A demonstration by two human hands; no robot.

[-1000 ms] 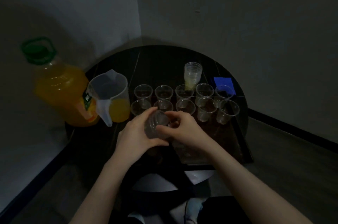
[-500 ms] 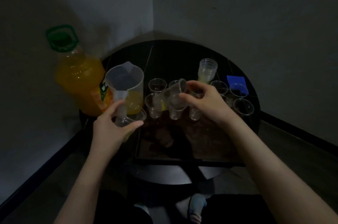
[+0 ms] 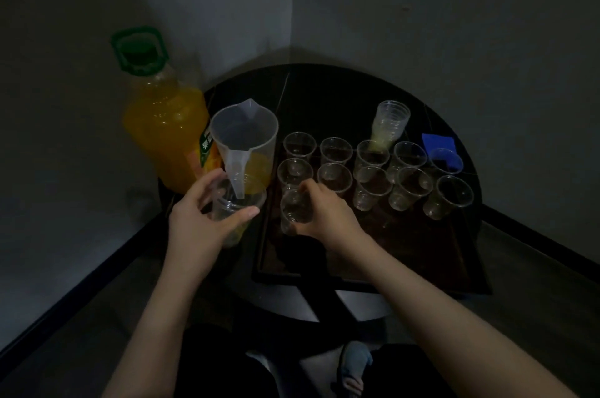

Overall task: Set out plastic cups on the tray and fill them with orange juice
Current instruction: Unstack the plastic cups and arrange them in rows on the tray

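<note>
Several clear plastic cups stand in two rows on a dark tray on the round black table. My right hand grips one clear cup upright at the tray's near left, in front of the rows. My left hand holds a small stack of nested cups to the left of the tray, just under the handle of a clear pitcher with a little orange juice at its bottom. A big orange juice bottle with a green cap stands behind, at the left.
A stack of spare cups stands behind the rows. A blue object lies at the table's right edge. Two walls meet in a corner just behind the table. My knees and a slipper show below the table.
My right hand has brought its cup down from above the rows to the tray's near left. The left hand with its stack stays beside the pitcher. The camera shifted slightly.
</note>
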